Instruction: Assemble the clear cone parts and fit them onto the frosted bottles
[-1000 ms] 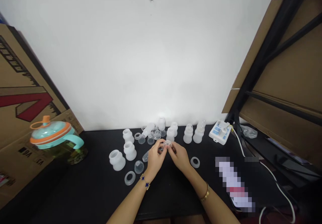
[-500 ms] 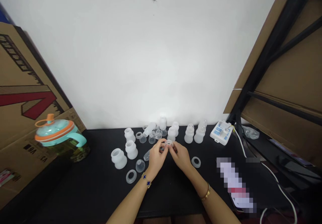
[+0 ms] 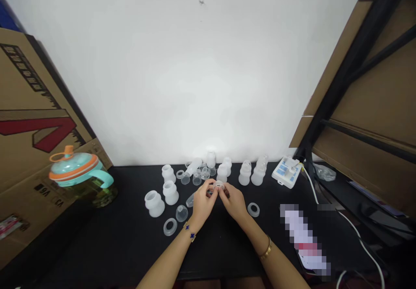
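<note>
Ring (image 3: pixel 219 183): between both hands, over table (image 3: pixel 221 254).
Left hand (image 3: pixel 204 201): fingers pinched on its edge.
Right hand (image 3: pixel 234 202): fingers likewise.
Handwork: apparently two-handed adjusting; next move seems to want even pressure.

Pinching translucent ring (image 3: pixel 219 184) between left hand (image 3: pixel 204 200) and right hand (image 3: pixel 235 202), above black table (image 3: pixel 221 250). Wearing bracelets (image 3: pixel 267 248). Showing loose collar (image 3: pixel 165 228) and clear dome (image 3: pixel 182 213) near left hand, second collar (image 3: pixel 249 212) near right hand, open white bottles (image 3: pixel 155 206) at left, clear-topped bottles (image 3: pixel 258 175) at right, teal-orange pitcher (image 3: pixel 75 170) farther left.
</note>
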The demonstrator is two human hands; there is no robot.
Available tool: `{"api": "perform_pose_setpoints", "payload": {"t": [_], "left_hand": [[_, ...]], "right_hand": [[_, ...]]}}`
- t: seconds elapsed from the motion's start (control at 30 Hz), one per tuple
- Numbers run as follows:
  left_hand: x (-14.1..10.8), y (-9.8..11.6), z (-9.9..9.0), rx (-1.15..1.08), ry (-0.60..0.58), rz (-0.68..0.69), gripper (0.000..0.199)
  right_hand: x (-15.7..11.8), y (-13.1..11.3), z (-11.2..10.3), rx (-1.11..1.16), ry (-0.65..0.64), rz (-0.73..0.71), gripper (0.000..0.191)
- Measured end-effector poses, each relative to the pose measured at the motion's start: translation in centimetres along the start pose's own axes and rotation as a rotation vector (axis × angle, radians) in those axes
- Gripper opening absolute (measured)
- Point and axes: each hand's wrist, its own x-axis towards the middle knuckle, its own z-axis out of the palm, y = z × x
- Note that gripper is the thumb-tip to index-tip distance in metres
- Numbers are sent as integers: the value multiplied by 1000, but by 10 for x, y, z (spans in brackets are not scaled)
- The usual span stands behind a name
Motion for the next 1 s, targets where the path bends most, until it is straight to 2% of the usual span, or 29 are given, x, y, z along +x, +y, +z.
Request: {"api": "perform_pose_setpoints", "payload": {"t": [1.0], "left_hand": [[1,2,-1,22,0,-11,20]], "right_hand": [[-1,0,0,-38,7,-10,30]]}}
